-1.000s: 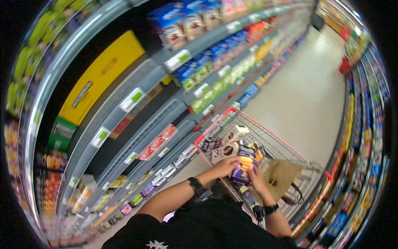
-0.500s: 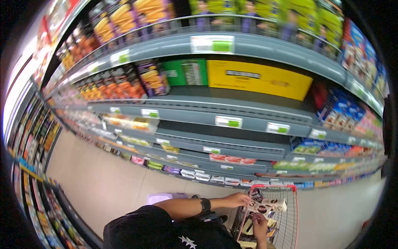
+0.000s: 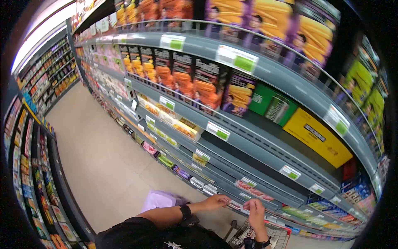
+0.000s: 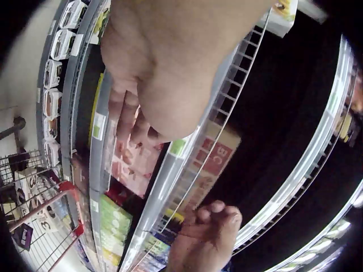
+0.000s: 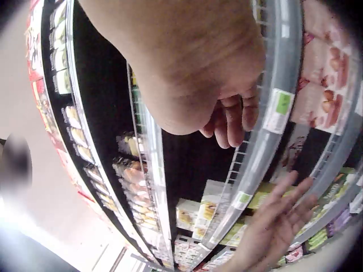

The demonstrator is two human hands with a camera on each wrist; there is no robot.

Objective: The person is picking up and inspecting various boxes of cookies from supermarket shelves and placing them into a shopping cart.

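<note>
Reaching forward, we have both hands out at the low grey metal shelf [image 3: 232, 195]. Our left hand [image 3: 215, 202] stretches its fingers straight toward flat pink packets [image 4: 133, 161] lying on that shelf, nothing gripped. Our right hand [image 3: 253, 206] hangs just right of it, fingers loosely curled and empty. Below them is the wire cart [image 3: 273, 238] with its red rim. Beyond the shelf's hard edge, smooth pale floor [image 3: 95, 153] runs open down the aisle.
</note>
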